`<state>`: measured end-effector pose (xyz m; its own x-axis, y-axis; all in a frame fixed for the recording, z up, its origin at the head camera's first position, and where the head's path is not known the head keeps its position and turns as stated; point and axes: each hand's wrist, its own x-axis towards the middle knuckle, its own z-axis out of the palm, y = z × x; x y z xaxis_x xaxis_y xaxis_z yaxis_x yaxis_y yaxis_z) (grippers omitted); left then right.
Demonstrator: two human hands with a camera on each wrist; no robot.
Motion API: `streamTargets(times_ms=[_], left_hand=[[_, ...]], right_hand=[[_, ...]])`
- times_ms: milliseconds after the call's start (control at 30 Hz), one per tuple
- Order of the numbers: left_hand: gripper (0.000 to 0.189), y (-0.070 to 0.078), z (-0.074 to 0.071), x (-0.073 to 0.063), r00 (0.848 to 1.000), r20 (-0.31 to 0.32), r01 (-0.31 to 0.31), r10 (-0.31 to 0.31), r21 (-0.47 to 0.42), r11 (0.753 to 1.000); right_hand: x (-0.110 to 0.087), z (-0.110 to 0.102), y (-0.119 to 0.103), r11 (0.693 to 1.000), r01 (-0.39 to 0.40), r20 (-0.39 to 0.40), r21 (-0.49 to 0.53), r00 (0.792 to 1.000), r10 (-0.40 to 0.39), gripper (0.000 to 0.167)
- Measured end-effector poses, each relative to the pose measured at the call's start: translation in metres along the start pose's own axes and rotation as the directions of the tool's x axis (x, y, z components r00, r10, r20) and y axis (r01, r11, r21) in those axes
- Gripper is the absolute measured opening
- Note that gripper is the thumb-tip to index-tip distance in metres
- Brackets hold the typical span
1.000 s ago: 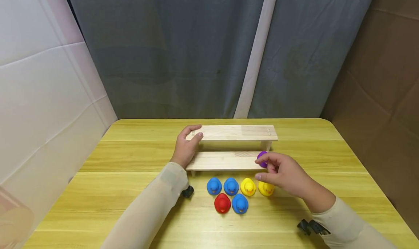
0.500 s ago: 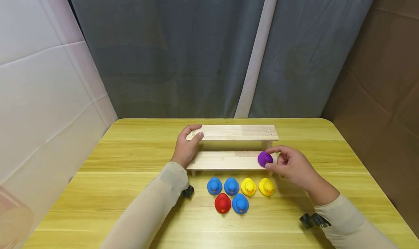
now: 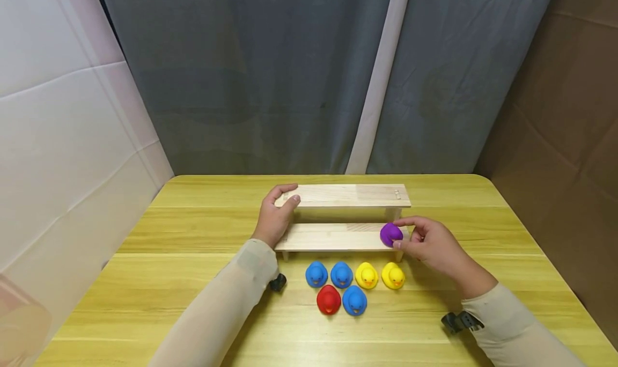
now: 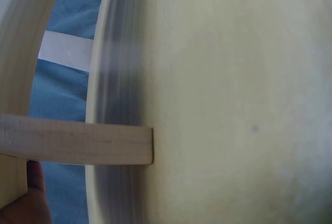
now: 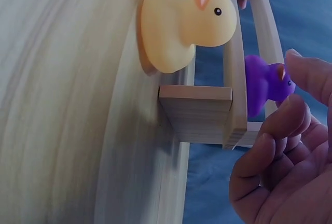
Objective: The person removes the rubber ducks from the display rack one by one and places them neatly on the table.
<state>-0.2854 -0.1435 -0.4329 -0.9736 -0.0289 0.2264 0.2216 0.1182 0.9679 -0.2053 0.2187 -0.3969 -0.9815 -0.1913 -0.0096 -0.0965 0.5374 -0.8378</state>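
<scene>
My left hand (image 3: pixel 275 214) grips the left end of the upper board of a two-tier wooden rack (image 3: pixel 347 195), its thumb lying on top. In the left wrist view, part of that hand (image 4: pixel 31 200) shows beside the wood. A purple rubber duck (image 3: pixel 390 235) sits upright at the right end of the lower board. My right hand (image 3: pixel 434 249) holds this duck lightly between thumb and index finger from its right side. In the right wrist view, those fingertips flank the head of the purple duck (image 5: pixel 259 86), while the other fingers are curled.
In front of the rack, a row has two blue ducks (image 3: pixel 316 274) and two yellow ducks (image 3: pixel 393 276). Nearer me are a red duck (image 3: pixel 328 300) and another blue duck (image 3: pixel 354 301). Beyond the wooden table (image 3: pixel 193 222) hangs a grey curtain (image 3: pixel 241 88).
My right hand has shifted right and back from over the purple duck to its right side, uncovering it and a yellow duck. The purple duck sits slightly farther right. My left hand stays put.
</scene>
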Motion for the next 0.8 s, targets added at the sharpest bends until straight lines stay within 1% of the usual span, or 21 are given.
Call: streamTargets(times_ms=[233, 367, 533, 800], left_hand=[[0.033, -0.0016, -0.0005, 0.0004, 1.000, -0.003, -0.002, 0.002, 0.008, 1.000], [0.033, -0.0022, -0.0004, 0.0006, 1.000, -0.001, 0.005, -0.005, -0.003, 1.000], [0.032, -0.0025, -0.0003, 0.0004, 1.000, -0.002, 0.009, -0.009, -0.014, 1.000], [0.033, -0.0012, 0.0001, -0.0001, 1.000, -0.007, 0.006, -0.006, -0.015, 1.000]], right_hand=[[0.0030, 0.0004, 0.0016, 1.000, -0.006, 0.016, -0.014, 1.000, 0.007, 0.050], [0.0035, 0.0011, 0.0012, 1.000, -0.006, 0.023, -0.020, 1.000, 0.006, 0.051], [0.0039, 0.0019, 0.0013, 1.000, -0.004, 0.024, -0.029, 1.000, 0.005, 0.048], [0.0046, 0.0033, 0.0017, 1.000, 0.004, 0.017, -0.016, 1.000, -0.004, 0.043]])
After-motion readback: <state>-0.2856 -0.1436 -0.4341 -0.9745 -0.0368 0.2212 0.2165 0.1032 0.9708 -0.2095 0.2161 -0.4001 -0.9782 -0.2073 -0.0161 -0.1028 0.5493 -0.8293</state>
